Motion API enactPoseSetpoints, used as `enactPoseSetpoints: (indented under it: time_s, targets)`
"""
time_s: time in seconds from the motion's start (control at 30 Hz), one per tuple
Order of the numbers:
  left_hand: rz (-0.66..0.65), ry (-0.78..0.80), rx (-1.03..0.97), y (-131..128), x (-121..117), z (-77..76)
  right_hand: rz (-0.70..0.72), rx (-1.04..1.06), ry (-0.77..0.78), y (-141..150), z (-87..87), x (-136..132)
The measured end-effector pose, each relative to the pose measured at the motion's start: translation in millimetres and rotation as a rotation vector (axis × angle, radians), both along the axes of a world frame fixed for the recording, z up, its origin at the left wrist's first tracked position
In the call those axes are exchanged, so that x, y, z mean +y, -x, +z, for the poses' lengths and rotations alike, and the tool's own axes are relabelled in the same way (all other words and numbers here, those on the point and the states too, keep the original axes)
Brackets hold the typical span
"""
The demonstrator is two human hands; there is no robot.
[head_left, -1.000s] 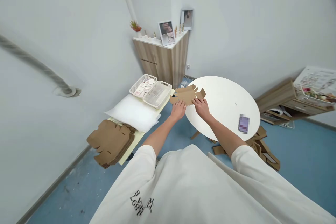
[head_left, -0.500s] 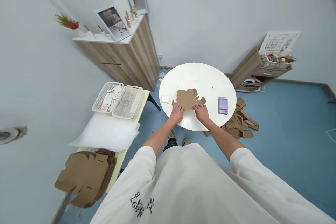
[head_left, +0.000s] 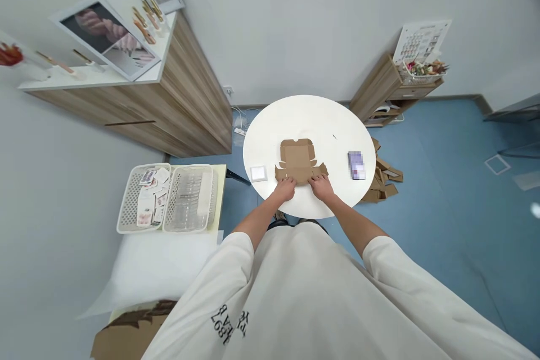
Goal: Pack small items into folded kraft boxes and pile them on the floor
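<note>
A flat brown cardboard box blank (head_left: 297, 157) lies on the round white table (head_left: 312, 118), flaps spread. My left hand (head_left: 284, 189) grips its near left edge, fingers curled on the card. My right hand (head_left: 321, 186) grips the near right edge the same way. A small white square pad (head_left: 258, 173) sits on the table to the left of the blank. A small purple object (head_left: 356, 165), blurred, lies on the table to the right.
Two white mesh baskets (head_left: 169, 198) with small items stand on a yellow side table at the left, by a white foam sheet (head_left: 156, 270) and stacked cardboard blanks (head_left: 126, 337). Cardboard pieces (head_left: 385, 177) lie on the blue floor right of the table. Wooden cabinets stand behind.
The view has swung from the side table to the round table. Both hands carried the cardboard blank over and laid it flat on the table's near half.
</note>
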State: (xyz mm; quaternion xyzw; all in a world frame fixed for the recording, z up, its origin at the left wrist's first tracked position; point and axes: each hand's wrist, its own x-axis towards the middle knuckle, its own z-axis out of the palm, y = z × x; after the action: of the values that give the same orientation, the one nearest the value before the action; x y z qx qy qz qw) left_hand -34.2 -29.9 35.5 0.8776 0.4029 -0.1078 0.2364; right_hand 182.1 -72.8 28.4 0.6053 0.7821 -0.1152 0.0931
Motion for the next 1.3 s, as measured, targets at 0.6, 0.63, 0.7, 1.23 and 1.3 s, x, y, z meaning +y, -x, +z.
enactPoseSetpoints:
  time_s: [0.6,0.63,0.7,1.23,1.3]
  targets:
    - [0.041,0.069,0.055,-12.7,23.1,-28.5,-0.05,0.082,0.193,1.0,-24.2,20.2]
    - [0.05,0.069,0.05,-17.5,26.4,-27.7,-0.041,0.083,0.197,-0.6,-23.8,22.0]
    - [0.065,0.083,0.04,-25.2,33.3,-27.2,-0.029,0.083,0.21,-3.1,-22.9,25.2]
    - [0.186,0.249,0.09,-36.2,53.8,-23.5,-0.647,0.482,0.209,-41.5,-27.2,128.8]
    - [0.18,0.248,0.107,-37.1,54.0,-21.7,-0.691,0.579,0.258,-41.5,-31.0,132.2]
